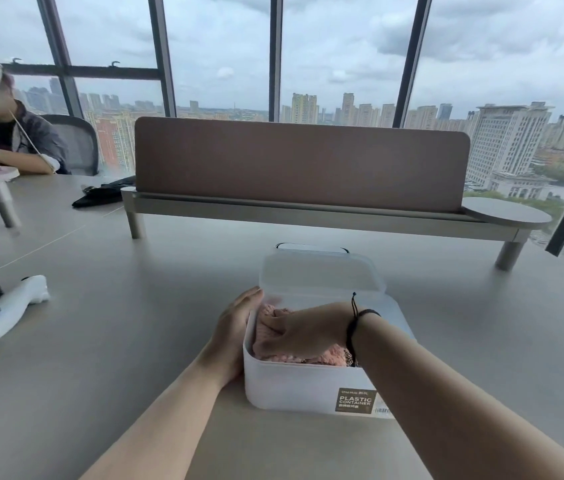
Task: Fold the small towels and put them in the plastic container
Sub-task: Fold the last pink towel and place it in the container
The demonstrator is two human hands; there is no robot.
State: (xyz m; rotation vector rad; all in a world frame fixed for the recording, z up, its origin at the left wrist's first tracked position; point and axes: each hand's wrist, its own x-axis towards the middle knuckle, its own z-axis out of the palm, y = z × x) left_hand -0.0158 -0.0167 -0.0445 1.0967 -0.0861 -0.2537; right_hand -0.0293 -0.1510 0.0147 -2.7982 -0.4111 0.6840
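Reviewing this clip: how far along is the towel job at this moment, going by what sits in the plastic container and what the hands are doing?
Late stage. Done: a pink towel already lies inside the plastic container. In hand: the right hand presses down on it while the left hand rests flat against the container's left wall. Left: the lid is off, lying behind the container. No loose towels show on the table.

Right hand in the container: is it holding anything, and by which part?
The right hand lies on top of the pink towel inside the plastic container; a true grip cannot be told. The left hand rests against the container's left wall.
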